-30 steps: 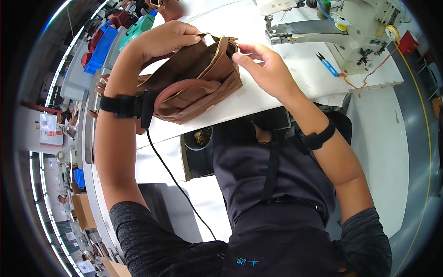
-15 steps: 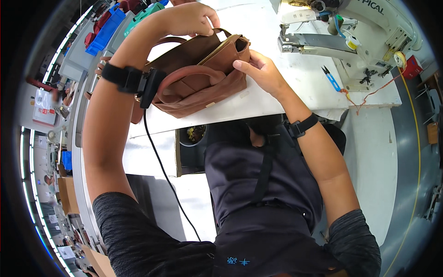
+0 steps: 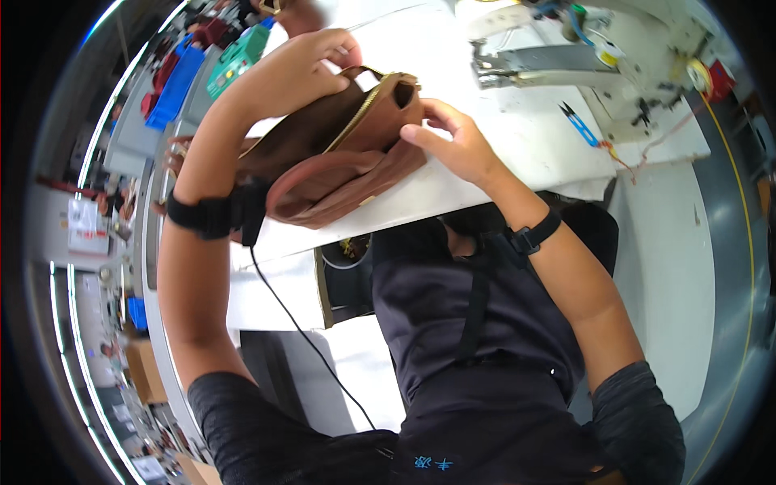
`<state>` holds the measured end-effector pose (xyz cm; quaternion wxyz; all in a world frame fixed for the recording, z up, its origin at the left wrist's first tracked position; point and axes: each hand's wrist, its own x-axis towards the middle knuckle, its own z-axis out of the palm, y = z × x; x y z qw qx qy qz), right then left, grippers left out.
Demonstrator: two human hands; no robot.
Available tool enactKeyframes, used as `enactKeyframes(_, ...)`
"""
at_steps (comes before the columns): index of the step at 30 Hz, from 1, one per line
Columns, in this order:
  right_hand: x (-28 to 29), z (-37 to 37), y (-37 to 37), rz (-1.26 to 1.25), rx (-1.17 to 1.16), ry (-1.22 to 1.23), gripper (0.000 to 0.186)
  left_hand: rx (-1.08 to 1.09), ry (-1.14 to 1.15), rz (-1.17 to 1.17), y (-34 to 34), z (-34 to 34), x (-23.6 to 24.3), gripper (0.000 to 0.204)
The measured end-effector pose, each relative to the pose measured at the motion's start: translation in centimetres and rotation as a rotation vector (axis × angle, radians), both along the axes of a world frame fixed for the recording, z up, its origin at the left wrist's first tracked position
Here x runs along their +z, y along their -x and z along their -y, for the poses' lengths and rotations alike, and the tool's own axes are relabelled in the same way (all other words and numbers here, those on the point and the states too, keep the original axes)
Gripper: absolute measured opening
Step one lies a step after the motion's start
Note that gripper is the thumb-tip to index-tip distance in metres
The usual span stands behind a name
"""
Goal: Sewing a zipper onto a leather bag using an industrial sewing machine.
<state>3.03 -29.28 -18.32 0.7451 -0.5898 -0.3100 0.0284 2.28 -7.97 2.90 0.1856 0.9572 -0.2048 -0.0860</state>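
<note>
Worktop: plain white table, near edge running just past the person's lap.
Lap: dark apron, pretty much fills the bottom of the view.
Cable: thin black lead trailing down from the strap on the left wrist.
Bag: brown handbag, on the near part of the table, leaning a bit, between the two hands.
Right hand: right hand at the bag's right end, thumb on the panel, fingers at the side, a fair gap between them. Can't tell if it's really gripping.
Left hand: left hand reaching over to the far rim, fingers curled in. Touching or pinching? Can't tell from here.
Bag progress: looks mostly put together to me, with a rounded handle on the near side and a gold zip along the rim. Mouth's unzipped. Can't say if any stitching's left.
Snips: blue thread snips lying right of the bag, nobody's using them.
Machine: pale sewing machine past the snips, neither hand on it.
Far left: blue bin and green bin, off beyond the left arm.
</note>
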Motion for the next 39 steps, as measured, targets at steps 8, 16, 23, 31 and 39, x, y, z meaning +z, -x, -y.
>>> enactKeyframes(8, -3.9, 3.8, 0.6, 0.021, -0.266, 0.265, 0.058, -0.192, -0.197, 0.405, 1.7, 1.4, -0.3, 0.021)
enactKeyframes(16, -4.0, 4.5, 0.9, 0.008, -0.242, 0.333, 0.051, -0.177, -0.326, 0.368, 1.6, 1.4, -0.9, 0.023)
enactKeyframes(23, -4.1, 4.6, 0.8, 0.016, -0.214, 0.351, 0.033, -0.285, -0.422, 0.415, 1.1, 1.2, -0.9, 0.023)
enactKeyframes(31, -4.1, 4.5, 0.8, -0.031, -0.136, 0.381, 0.033, -0.311, -0.493, 0.440, 0.7, 1.4, -1.0, 0.018)
enactKeyframes(39, -5.0, 4.2, 0.3, 0.098, -0.177, 0.315, 0.025, -0.365, -0.530, 0.500, 1.5, 1.3, -0.1, 0.022)
